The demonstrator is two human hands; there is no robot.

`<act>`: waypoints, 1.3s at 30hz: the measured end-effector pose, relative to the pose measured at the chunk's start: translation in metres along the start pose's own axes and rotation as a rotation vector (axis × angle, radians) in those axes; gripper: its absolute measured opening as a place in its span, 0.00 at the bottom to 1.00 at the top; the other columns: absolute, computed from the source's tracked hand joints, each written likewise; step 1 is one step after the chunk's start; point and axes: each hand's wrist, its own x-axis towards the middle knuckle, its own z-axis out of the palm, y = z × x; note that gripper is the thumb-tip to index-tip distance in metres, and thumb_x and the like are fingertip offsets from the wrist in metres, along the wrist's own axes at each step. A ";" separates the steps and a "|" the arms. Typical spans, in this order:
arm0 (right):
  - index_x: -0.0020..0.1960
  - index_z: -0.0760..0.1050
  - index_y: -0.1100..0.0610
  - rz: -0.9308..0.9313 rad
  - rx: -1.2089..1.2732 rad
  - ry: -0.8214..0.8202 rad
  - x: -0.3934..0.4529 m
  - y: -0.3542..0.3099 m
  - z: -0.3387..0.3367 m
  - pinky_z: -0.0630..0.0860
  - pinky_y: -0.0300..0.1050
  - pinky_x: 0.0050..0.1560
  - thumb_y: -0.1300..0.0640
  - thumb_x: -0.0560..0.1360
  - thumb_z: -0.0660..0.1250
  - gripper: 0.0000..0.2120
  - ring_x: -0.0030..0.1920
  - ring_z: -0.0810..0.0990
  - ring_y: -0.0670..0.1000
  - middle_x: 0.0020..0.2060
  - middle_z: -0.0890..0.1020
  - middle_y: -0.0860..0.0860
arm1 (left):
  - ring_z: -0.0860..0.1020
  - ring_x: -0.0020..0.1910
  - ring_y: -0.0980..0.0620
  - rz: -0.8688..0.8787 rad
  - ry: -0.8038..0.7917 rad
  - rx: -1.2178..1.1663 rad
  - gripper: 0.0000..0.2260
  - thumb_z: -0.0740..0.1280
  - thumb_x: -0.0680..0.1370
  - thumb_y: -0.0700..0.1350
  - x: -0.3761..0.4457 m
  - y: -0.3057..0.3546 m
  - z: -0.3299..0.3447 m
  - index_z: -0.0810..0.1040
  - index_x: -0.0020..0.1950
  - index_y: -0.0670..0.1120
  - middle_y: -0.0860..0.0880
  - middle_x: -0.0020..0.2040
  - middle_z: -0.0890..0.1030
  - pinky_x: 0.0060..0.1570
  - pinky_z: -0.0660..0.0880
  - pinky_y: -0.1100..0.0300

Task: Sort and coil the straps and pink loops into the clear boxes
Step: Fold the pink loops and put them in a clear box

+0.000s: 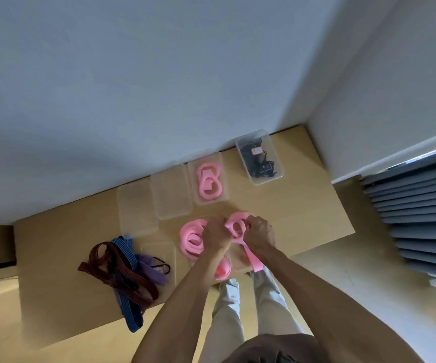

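Observation:
My left hand point(215, 235) and my right hand point(260, 234) both grip one pink loop point(236, 221) above the table, coiling it; its tail point(252, 260) hangs down past the table's front edge. A pile of pink loops point(192, 238) lies on the table just left of my left hand, and another pink piece point(223, 269) shows under my left forearm. A clear box point(207, 178) at the back holds coiled pink loops. To the left lies a tangle of brown, blue and purple straps point(122, 271).
Two clear lids or boxes point(171, 192) point(135, 210) stand left of the pink box. A clear box with black straps point(260, 158) sits at the back right. The wooden table point(303, 218) meets a grey wall behind. Blinds point(416, 210) are at right.

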 end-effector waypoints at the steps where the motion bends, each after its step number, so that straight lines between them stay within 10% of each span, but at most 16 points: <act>1: 0.52 0.81 0.62 0.014 0.071 0.038 0.000 0.002 0.003 0.74 0.47 0.47 0.55 0.76 0.66 0.12 0.49 0.81 0.61 0.48 0.83 0.60 | 0.81 0.47 0.41 -0.021 0.006 -0.033 0.05 0.65 0.76 0.40 0.002 0.001 0.002 0.80 0.47 0.41 0.43 0.46 0.84 0.44 0.76 0.51; 7: 0.35 0.80 0.56 0.118 0.506 0.013 -0.006 -0.006 0.006 0.66 0.24 0.27 0.67 0.76 0.63 0.14 0.25 0.76 0.37 0.23 0.78 0.42 | 0.73 0.32 0.49 -0.006 -0.070 -0.252 0.16 0.68 0.79 0.47 -0.003 0.011 0.000 0.75 0.32 0.43 0.48 0.29 0.77 0.32 0.69 0.56; 14: 0.42 0.81 0.68 0.242 0.869 0.007 -0.020 -0.010 -0.033 0.71 0.38 0.25 0.69 0.75 0.69 0.04 0.25 0.73 0.48 0.27 0.76 0.56 | 0.72 0.19 0.55 -0.199 -0.263 -0.812 0.11 0.61 0.76 0.24 -0.016 0.035 -0.018 0.78 0.42 0.38 0.46 0.24 0.76 0.20 0.65 0.66; 20: 0.41 0.78 0.65 0.337 1.006 0.012 -0.045 -0.008 -0.086 0.69 0.35 0.20 0.80 0.69 0.63 0.12 0.18 0.73 0.47 0.23 0.76 0.56 | 0.71 0.30 0.49 -0.015 -0.303 -0.615 0.22 0.70 0.68 0.28 -0.036 0.062 -0.021 0.77 0.20 0.50 0.48 0.24 0.73 0.38 0.67 0.54; 25: 0.38 0.78 0.59 0.175 0.860 0.024 -0.055 -0.006 -0.134 0.70 0.41 0.29 0.76 0.65 0.68 0.12 0.32 0.75 0.51 0.33 0.79 0.55 | 0.80 0.36 0.49 0.348 -0.200 -0.495 0.01 0.75 0.69 0.35 -0.052 0.099 -0.041 0.85 0.37 0.40 0.44 0.36 0.83 0.33 0.71 0.66; 30: 0.42 0.78 0.57 -0.015 0.802 0.180 -0.064 0.002 -0.178 0.71 0.36 0.33 0.68 0.67 0.73 0.09 0.36 0.76 0.46 0.38 0.80 0.49 | 0.75 0.35 0.49 0.056 -0.090 -0.878 0.10 0.67 0.70 0.34 -0.083 0.130 -0.052 0.83 0.33 0.45 0.44 0.37 0.83 0.35 0.68 0.60; 39: 0.33 0.83 0.51 -0.334 0.787 0.011 -0.093 -0.001 -0.222 0.74 0.35 0.31 0.67 0.65 0.65 0.14 0.32 0.80 0.49 0.30 0.83 0.50 | 0.76 0.30 0.49 0.281 0.208 -1.005 0.16 0.58 0.73 0.25 -0.151 0.188 -0.068 0.82 0.38 0.39 0.42 0.32 0.80 0.28 0.69 0.65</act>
